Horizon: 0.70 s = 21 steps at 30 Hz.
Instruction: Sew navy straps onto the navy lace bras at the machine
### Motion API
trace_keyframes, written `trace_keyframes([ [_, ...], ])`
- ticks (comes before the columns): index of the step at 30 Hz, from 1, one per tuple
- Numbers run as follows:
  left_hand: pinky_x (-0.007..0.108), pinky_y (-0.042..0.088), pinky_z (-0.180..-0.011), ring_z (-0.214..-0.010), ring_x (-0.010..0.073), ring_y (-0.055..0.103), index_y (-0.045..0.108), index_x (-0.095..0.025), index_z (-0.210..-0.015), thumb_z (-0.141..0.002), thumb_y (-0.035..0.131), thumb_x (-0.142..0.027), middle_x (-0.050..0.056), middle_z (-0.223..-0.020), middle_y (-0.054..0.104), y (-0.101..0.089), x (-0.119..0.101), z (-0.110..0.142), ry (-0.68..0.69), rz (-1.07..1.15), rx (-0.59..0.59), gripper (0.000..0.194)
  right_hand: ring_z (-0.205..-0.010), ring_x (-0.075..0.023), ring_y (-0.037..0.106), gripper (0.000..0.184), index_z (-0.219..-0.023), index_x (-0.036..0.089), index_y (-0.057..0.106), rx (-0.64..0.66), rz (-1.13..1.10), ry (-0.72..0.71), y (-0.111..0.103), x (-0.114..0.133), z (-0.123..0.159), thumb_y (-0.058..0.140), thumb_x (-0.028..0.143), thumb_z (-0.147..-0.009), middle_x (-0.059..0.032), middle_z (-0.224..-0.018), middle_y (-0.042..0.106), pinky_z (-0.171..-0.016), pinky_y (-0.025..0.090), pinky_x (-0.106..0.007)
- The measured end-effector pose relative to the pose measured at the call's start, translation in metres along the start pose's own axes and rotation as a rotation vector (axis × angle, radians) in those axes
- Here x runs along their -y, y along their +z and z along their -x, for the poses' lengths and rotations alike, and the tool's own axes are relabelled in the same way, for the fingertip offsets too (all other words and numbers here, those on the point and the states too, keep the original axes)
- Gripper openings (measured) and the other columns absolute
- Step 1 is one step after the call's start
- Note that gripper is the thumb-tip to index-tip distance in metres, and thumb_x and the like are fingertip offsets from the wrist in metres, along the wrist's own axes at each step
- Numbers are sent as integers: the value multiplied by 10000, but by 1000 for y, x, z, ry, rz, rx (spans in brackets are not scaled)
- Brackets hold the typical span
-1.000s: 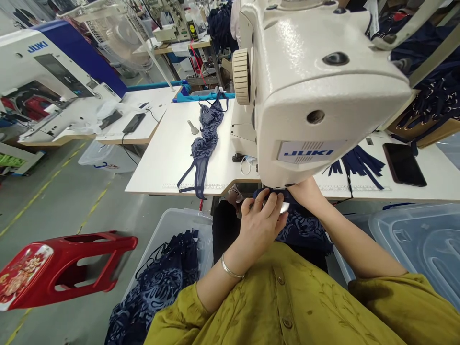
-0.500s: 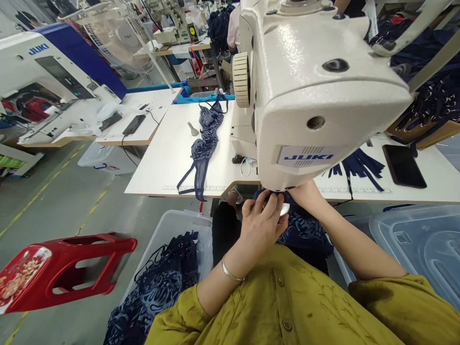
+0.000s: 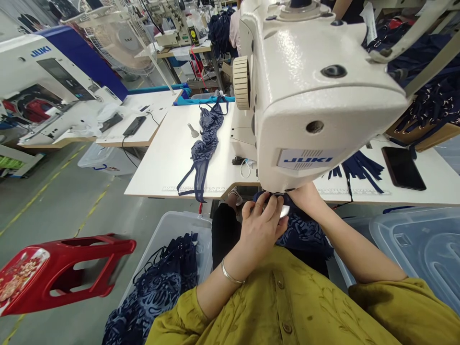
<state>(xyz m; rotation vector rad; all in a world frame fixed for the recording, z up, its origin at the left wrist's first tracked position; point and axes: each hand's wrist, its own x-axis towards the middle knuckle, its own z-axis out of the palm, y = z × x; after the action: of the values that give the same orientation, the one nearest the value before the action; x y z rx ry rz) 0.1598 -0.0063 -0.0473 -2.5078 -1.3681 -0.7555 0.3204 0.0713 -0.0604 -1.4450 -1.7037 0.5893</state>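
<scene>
The white sewing machine head [image 3: 334,115] stands right in front of me and covers the needle area. Below it, my left hand [image 3: 260,223] is closed, with its fingers bent over the dark cloth at the machine's front. A white rounded piece [image 3: 285,211] shows beside those fingers; its kind is unclear. My right hand [image 3: 305,199] reaches beneath the head from the right, its fingers hidden. From between my hands a navy patterned bra [image 3: 300,237] hangs down over my lap. Another such bra [image 3: 206,139] lies stretched out on the white table [image 3: 161,158], left of the machine.
Navy straps [image 3: 359,170] and a black phone [image 3: 403,167] lie right of the machine. A clear bin [image 3: 201,225] at my left contains similar bras; another clear bin [image 3: 413,239] stands at right. A red stool [image 3: 72,268] is on the floor at left.
The view has shifted very slightly. Both hands and the cloth stay in nearly the same place beneath the machine head.
</scene>
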Motion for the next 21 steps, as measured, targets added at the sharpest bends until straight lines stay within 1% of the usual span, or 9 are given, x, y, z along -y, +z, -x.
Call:
trace_keyframes([
  [5,401,364,-877,-1114,234,604,596,-174,-1212,-912,550,-326,62,-1113,685,0,1,1,-14,-33,-34,339,-947,-306,647,219,-952,210,639,-9,-46,-4,0,4,1,535,305,-784,-104,-882,715,-848,506,-456],
  [8,402,364,-871,-1093,236,614,607,-181,-1182,-893,579,-337,58,-1089,697,1,2,1,-26,-29,-66,330,-901,-288,645,220,-949,194,638,-7,-97,3,1,7,5,531,330,-812,-97,-868,702,-816,513,-443],
  [11,407,363,-863,-1073,243,623,606,-172,-1171,-881,595,-334,61,-1086,704,1,4,2,-19,-26,-93,332,-856,-244,620,218,-939,189,618,-92,-169,28,4,3,11,526,367,-852,-75,-872,670,-797,508,-402],
  [14,418,365,-859,-1056,252,630,607,-167,-1162,-888,591,-348,63,-1071,709,1,6,2,-13,-43,-105,328,-766,-205,588,245,-932,204,578,-183,-280,147,11,-15,23,519,437,-883,-36,-806,621,-702,508,-342],
  [16,422,371,-862,-1059,253,629,603,-165,-1168,-899,576,-339,63,-1067,709,1,6,2,4,-49,-101,322,-653,-175,554,272,-897,212,552,-176,-358,227,20,-34,34,492,477,-898,4,-718,571,-612,493,-305],
  [19,424,395,-865,-1064,260,626,596,-148,-1184,-910,556,-314,69,-1068,704,1,7,1,39,-58,-96,323,-508,-141,481,337,-795,206,520,-164,-373,257,39,-62,49,457,519,-904,47,-596,481,-484,444,-265],
  [21,424,418,-872,-1068,267,625,593,-134,-1192,-907,553,-292,78,-1073,699,2,6,1,63,-62,-94,328,-471,-133,460,396,-744,201,508,-178,-348,253,52,-76,56,438,559,-899,54,-563,457,-437,422,-254],
])
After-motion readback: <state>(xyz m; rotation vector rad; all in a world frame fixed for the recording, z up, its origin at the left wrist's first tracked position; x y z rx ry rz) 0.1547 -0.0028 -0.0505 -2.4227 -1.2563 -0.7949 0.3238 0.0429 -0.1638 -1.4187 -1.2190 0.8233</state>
